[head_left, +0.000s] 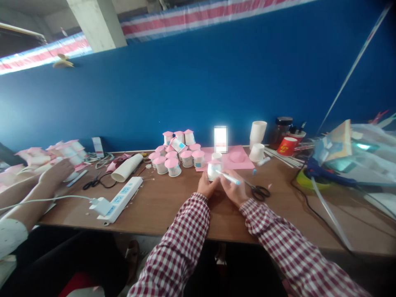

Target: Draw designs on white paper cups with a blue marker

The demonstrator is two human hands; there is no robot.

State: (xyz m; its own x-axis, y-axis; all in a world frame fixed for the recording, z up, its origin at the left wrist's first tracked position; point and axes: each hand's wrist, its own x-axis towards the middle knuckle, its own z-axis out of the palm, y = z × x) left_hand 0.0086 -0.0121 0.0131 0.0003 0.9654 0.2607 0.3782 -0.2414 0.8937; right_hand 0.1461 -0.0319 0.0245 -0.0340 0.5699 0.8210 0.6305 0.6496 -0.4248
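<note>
My left hand (206, 185) is closed around a white paper cup (213, 169) with a pink top, held low over the brown table. In my right hand (235, 189) is a marker pen (229, 177) with a light blue end, its tip pointing at the cup's side. Just behind the cup lies a sheet of pink paper (247, 163) with a pink cone (236, 157) on it. Several white cups with pink cone tops (172, 166) are grouped to the left of my hands. Black scissors (260, 192) rest beside my right hand.
A power strip (121, 200) and a white tube (127, 167) lie on the left. Another person's hand (58, 171) works beyond them near more pink-topped cups. On the right are stacked white cups (258, 133), a red cup (286, 147), a dark-lidded jar (282, 131) and a blue-handled glue gun (324, 172).
</note>
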